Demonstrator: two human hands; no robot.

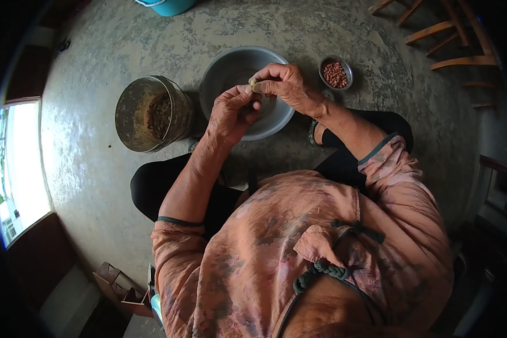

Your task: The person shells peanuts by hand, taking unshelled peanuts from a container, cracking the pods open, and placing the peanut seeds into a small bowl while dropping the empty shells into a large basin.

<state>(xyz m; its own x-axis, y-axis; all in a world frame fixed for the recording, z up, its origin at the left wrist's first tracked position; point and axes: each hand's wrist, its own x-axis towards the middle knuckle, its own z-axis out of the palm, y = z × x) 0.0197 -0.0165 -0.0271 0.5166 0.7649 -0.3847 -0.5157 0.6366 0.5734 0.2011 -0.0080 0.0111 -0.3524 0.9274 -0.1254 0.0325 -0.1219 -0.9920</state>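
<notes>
Over the wide grey metal basin [276, 125], both hands meet at a small pale peanut [253, 82] in its shell. My left hand [234, 112] pinches it from the left, thumb and forefinger closed and the other fingers curled. From the right, my right hand [287, 89] grips the same peanut between thumb and forefinger. What lies in the basin is mostly hidden by the hands. To the right, a small metal bowl [350, 77] holds many reddish shelled peanuts [334, 74]. A dirty metal bucket [130, 115] with brown scraps inside stands left of the basin.
Worn concrete floor [219, 31] surrounds the vessels. A turquoise bucket [172, 5] is at the top edge. Wooden chair legs [434, 31] stick in from the upper right. A bright doorway [25, 163] is on the left, and a brown box [118, 284] sits lower left.
</notes>
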